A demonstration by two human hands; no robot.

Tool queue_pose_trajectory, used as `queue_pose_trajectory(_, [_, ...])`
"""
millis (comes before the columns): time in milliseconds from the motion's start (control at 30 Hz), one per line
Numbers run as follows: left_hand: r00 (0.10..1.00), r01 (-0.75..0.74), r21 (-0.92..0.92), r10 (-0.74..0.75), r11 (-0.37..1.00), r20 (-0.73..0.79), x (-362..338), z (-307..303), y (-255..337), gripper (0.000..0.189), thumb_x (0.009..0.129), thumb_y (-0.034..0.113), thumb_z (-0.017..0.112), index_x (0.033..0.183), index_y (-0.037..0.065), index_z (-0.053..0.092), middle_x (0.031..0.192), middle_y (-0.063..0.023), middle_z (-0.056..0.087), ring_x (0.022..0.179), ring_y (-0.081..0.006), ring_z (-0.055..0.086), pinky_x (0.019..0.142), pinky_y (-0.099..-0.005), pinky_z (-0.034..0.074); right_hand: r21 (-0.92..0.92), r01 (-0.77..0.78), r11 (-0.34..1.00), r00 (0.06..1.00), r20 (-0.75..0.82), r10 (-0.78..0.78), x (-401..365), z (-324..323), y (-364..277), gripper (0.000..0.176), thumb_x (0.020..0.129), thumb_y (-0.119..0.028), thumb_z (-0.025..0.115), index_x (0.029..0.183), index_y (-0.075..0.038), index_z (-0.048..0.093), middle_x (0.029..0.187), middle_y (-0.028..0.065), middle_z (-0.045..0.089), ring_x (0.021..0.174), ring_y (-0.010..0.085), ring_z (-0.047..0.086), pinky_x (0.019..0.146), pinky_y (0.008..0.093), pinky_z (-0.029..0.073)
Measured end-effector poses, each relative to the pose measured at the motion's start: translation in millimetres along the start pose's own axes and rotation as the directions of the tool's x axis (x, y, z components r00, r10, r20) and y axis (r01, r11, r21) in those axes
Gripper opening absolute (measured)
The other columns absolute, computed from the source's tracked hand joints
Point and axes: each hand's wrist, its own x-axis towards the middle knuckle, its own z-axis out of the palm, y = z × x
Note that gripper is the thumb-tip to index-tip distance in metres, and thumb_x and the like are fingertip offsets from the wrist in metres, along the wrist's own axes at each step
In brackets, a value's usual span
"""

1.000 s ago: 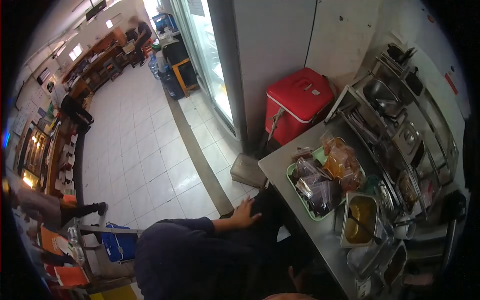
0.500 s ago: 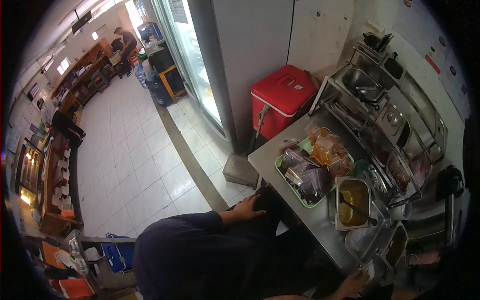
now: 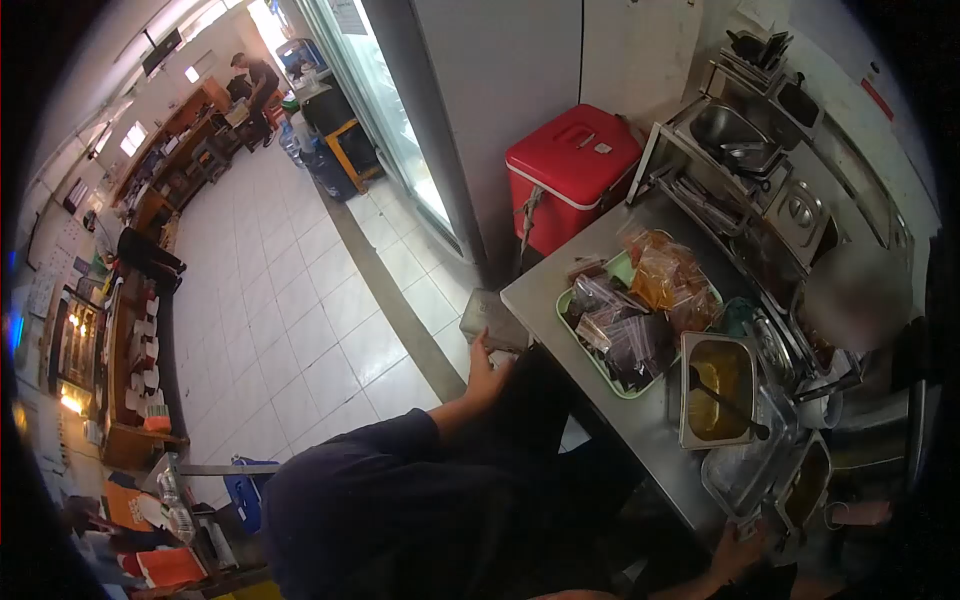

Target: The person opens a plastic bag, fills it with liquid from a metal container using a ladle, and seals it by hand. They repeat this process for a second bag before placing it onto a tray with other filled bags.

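My left hand (image 3: 487,370) is lifted over my knee with its fingers apart, just beside a grey box (image 3: 495,318) on the floor. At the lower right, my right hand (image 3: 738,552) rests near the steel table's front edge, below a clear container (image 3: 745,470); whether its fingers hold anything is unclear. A green tray (image 3: 640,385) on the steel table (image 3: 540,293) bears plastic bags of orange and dark contents. Beside it sits a steel pan (image 3: 718,390) of yellow sauce with a dark ladle across it.
A red cooler (image 3: 572,160) stands behind the table. A steel rack (image 3: 800,222) with pans lines the right wall. A glass-door fridge (image 3: 385,110) is further left. Two people (image 3: 262,90) (image 3: 148,250) are by counters across the tiled floor.
My left hand has risen off my leg, turning upward with its fingers spread. My right hand has moved slightly right and up. The view has shifted slightly.
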Motion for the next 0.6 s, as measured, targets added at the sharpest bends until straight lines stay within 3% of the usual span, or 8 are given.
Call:
queue_pose_trajectory(133, [0.989, -0.003, -0.089, -0.010, 0.996, -0.150, 13, 4, 41, 0.091, 0.084, 0.005, 0.070, 0.157, 0.007, 0.015, 0.159, -0.0179, 0.013, 0.145, -0.0368, 0.030, 0.113, -0.0478, 0.041, 0.052, 0.106, 0.993, 0.994, -0.014, -0.105, 6, 2, 10, 0.066, 0.078, -0.018, 0.080, 0.135, 0.002, 0.054, 0.134, 0.0249, 0.056, 0.128, 0.0394, 0.051, 0.108, 0.0474, 0.040])
queue_pose_trajectory(233, [0.957, -0.234, 0.074, 0.243, 0.969, -0.159, 24, 6, 55, 0.093, 0.083, 0.003, 0.070, 0.157, 0.009, 0.014, 0.160, -0.0186, 0.010, 0.145, -0.0371, 0.026, 0.114, -0.0479, 0.039, 0.149, 0.250, 0.957, 0.962, 0.070, -0.262, 25, 6, 36, 0.069, 0.077, -0.016, 0.080, 0.138, 0.003, 0.052, 0.139, 0.0237, 0.054, 0.134, 0.0365, 0.047, 0.113, 0.0475, 0.036])
queue_pose_trajectory(333, [0.934, -0.301, 0.264, 0.339, 0.916, -0.113, 23, 7, 72, 0.095, 0.083, 0.002, 0.071, 0.157, 0.009, 0.013, 0.161, -0.0179, 0.009, 0.147, -0.0370, 0.022, 0.113, -0.0482, 0.040, 0.198, 0.175, 0.964, 0.972, 0.123, -0.202, 24, 1, 35, 0.078, 0.073, -0.018, 0.085, 0.142, -0.001, 0.051, 0.141, 0.0191, 0.056, 0.131, 0.0380, 0.049, 0.112, 0.0480, 0.036])
queue_pose_trajectory(400, [0.947, -0.253, 0.118, 0.271, 0.960, -0.173, 17, 11, 64, 0.092, 0.079, 0.008, 0.069, 0.155, 0.004, 0.017, 0.159, -0.0208, 0.014, 0.146, -0.0372, 0.024, 0.119, -0.0457, 0.028, 0.337, 0.380, 0.861, 0.914, 0.008, -0.406, 30, -2, 24, 0.076, 0.071, -0.014, 0.085, 0.139, 0.000, 0.054, 0.140, 0.0190, 0.057, 0.131, 0.0356, 0.051, 0.111, 0.0478, 0.038])
queue_pose_trajectory(433, [0.965, -0.228, 0.028, 0.230, 0.973, -0.128, 16, 17, 68, 0.092, 0.078, 0.010, 0.068, 0.154, 0.001, 0.018, 0.158, -0.0222, 0.017, 0.145, -0.0374, 0.025, 0.122, -0.0445, 0.022, 0.388, 0.186, 0.903, 0.968, 0.088, -0.237, 26, -10, 5, 0.074, 0.070, -0.011, 0.084, 0.138, -0.001, 0.055, 0.139, 0.0194, 0.058, 0.130, 0.0348, 0.053, 0.111, 0.0468, 0.040])
queue_pose_trajectory(467, [0.984, -0.163, 0.019, 0.164, 0.986, -0.071, 11, 15, 71, 0.090, 0.083, 0.009, 0.067, 0.155, 0.003, 0.015, 0.158, -0.0231, 0.016, 0.146, -0.0368, 0.024, 0.118, -0.0443, 0.028, 0.242, -0.096, 0.965, 0.975, 0.220, 0.042, 20, -23, -7, 0.074, 0.070, -0.011, 0.084, 0.137, 0.000, 0.055, 0.138, 0.0211, 0.058, 0.129, 0.0351, 0.054, 0.110, 0.0445, 0.041])
queue_pose_trajectory(567, [0.999, 0.022, -0.094, -0.018, 0.995, 0.044, -1, 15, 102, 0.089, 0.091, 0.002, 0.065, 0.159, 0.009, 0.008, 0.161, -0.0221, 0.014, 0.146, -0.0361, 0.026, 0.107, -0.0433, 0.045, 0.115, 0.030, 0.993, 0.999, 0.035, -0.034, 9, -19, -1, 0.079, 0.063, -0.017, 0.088, 0.136, -0.013, 0.058, 0.138, 0.0158, 0.058, 0.131, 0.0361, 0.049, 0.107, 0.0464, 0.043])
queue_pose_trajectory(600, [0.986, -0.166, 0.042, 0.165, 0.985, 0.036, 7, 15, 79, 0.089, 0.090, 0.002, 0.064, 0.159, 0.009, 0.009, 0.163, -0.0175, 0.013, 0.147, -0.0366, 0.025, 0.109, -0.0471, 0.042, 0.083, -0.015, 0.996, 0.999, 0.040, 0.012, 4, -30, -16, 0.076, 0.064, -0.024, 0.089, 0.134, -0.016, 0.059, 0.138, 0.0125, 0.058, 0.133, 0.0363, 0.045, 0.104, 0.0539, 0.042])
